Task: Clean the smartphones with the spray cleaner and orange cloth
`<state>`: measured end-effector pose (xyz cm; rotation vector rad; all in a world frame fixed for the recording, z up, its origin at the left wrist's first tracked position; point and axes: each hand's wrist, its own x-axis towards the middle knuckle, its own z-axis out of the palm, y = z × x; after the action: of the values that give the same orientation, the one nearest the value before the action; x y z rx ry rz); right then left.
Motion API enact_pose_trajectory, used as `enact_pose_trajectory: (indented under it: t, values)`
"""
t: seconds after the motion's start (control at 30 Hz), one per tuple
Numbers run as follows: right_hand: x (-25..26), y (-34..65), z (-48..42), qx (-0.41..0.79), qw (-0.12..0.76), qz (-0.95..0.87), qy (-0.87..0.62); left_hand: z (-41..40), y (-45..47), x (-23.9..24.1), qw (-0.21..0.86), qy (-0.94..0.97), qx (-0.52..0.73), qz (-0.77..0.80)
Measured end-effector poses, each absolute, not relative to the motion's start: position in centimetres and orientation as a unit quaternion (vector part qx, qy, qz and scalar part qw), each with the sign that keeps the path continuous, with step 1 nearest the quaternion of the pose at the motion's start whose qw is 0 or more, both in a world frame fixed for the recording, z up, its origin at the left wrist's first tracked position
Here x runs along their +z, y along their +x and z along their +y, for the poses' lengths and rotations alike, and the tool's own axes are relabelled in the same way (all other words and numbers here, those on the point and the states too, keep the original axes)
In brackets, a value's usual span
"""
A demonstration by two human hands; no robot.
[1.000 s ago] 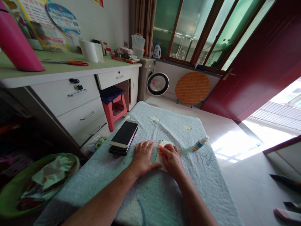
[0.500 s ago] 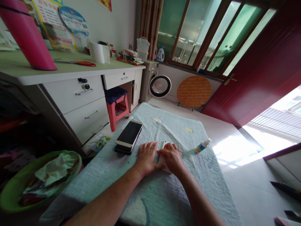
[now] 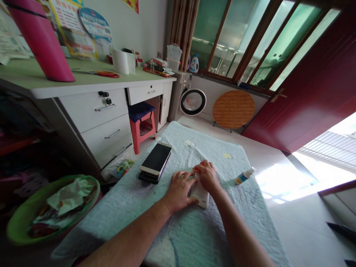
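Note:
A white phone [image 3: 200, 193] lies back side up on the cloth-covered table [image 3: 239, 218]. My left hand [image 3: 180, 191] grips its left edge, the thumb near the lower end and the fingers further up. On the phone's upper end, my right hand [image 3: 206, 176] is closed and pressed down. Between its fingers shows a bit of orange cloth [image 3: 195, 169], mostly hidden by the hand. To the left rests a stack of phones [image 3: 156, 159], the top one gold-framed with a dark screen. A small spray bottle [image 3: 244, 176] lies on its side at the right.
A green basket [image 3: 96, 189] with crumpled paper stands at the left. Behind it are a desk [image 3: 91, 89] with drawers, a pink bottle [image 3: 44, 44] and scissors [image 3: 107, 74]. A red stool [image 3: 144, 128], an open washing machine [image 3: 180, 83] and a round wooden tabletop [image 3: 233, 109] stand further back.
My right hand has slid up toward the phone's top end, so more of the white back shows. The whole view has shifted slightly.

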<state>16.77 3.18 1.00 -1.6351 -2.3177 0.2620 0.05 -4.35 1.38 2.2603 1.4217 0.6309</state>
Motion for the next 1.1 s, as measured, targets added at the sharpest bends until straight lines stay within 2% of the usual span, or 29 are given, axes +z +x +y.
enact_pose_trajectory:
  t: [0.33,0.73,1.1]
  values:
    - [0.9,17.3,1.5,0.132,0.141,-0.83,-0.522,-4.4,-0.2,1.7,0.194,0.835,0.251,0.449]
    - [0.6,17.7,5.0,0.111,0.156,-0.809,-0.557,-4.9,0.0,2.5,0.17,0.848,0.224,0.45]
    - [1.3,16.9,2.7,0.107,0.134,-0.821,-0.545,-4.8,0.1,2.0,0.178,0.843,0.229,0.453]
